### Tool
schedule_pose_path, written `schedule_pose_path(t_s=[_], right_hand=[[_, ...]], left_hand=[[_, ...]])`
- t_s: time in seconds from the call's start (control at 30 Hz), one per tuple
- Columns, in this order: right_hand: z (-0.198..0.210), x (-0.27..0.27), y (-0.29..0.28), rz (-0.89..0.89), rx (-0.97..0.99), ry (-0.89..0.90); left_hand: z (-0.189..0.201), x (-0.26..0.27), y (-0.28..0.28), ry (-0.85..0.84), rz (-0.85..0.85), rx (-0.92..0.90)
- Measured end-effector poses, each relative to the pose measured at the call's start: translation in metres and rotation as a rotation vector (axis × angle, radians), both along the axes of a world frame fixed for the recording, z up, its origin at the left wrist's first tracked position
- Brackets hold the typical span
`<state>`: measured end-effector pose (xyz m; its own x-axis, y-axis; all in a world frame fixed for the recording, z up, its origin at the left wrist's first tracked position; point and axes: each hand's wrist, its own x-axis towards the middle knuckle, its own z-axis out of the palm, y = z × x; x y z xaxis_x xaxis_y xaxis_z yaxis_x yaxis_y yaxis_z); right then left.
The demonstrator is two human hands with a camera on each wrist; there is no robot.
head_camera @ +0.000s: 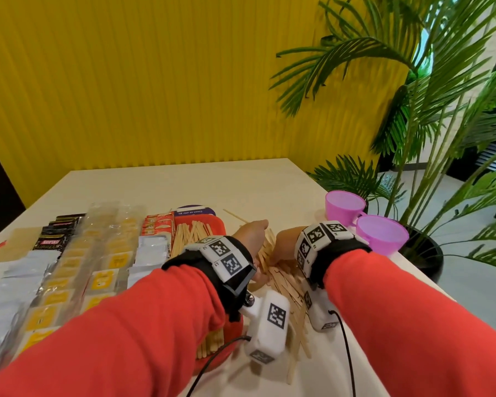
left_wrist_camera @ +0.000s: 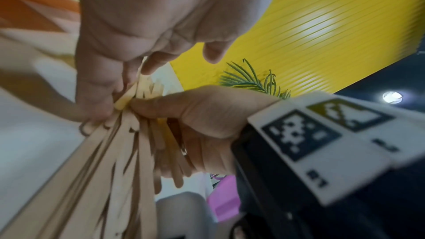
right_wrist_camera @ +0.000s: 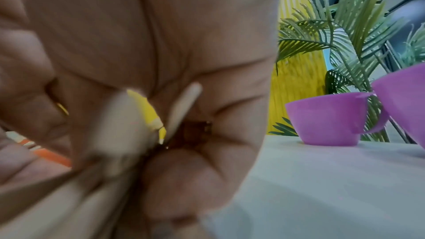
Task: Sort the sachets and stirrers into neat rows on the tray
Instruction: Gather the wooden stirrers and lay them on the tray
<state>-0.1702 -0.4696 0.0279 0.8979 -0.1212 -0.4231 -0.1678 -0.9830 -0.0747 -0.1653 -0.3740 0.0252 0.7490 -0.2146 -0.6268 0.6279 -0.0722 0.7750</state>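
We see a loose bundle of wooden stirrers (head_camera: 281,279) lying on the pale surface (head_camera: 241,184) just to the right of the red tray (head_camera: 216,224), gathered between both hands. The left hand (head_camera: 251,233) closes on the bundle from the 9 o'clock side, its fingers (left_wrist_camera: 151,63) curled and pinching the sticks against the thumb. The right hand (head_camera: 287,242) meets it from 3 o'clock, its thumb (left_wrist_camera: 161,104) pressed on the sticks and its fingers curled under them. On the tray, more stirrers (head_camera: 189,236) lie in a row at its right end. To their left, toward 9 o'clock, run rows of sachets (head_camera: 103,270): red, white, clear with yellow labels, black. At 2 o'clock from the hands stand two pink cups (head_camera: 381,233) near the edge of the surface, with a potted palm (head_camera: 430,138) beyond them and a yellow ribbed wall (head_camera: 155,81) at 12 o'clock.
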Motion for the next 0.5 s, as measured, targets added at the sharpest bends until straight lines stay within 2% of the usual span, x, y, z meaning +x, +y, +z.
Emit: schedule_pose_path(t_s=[0.07, 0.17, 0.3, 0.5], right_hand=[[0.0, 0.001, -0.003, 0.057, 0.025, -0.008], [0.003, 0.002, 0.003, 0.026, -0.004, 0.029], [0.006, 0.002, -0.006, -0.042, 0.119, 0.019], [0.008, -0.003, -0.019, -0.16, 0.332, -0.121]], left_hand=[[-0.004, 0.005, 0.002, -0.027, 0.012, -0.003], [-0.008, 0.008, 0.005, -0.044, 0.045, -0.004], [-0.004, 0.005, 0.011, -0.034, 0.005, -0.005], [0.003, 0.005, 0.018, -0.064, -0.056, 0.009]])
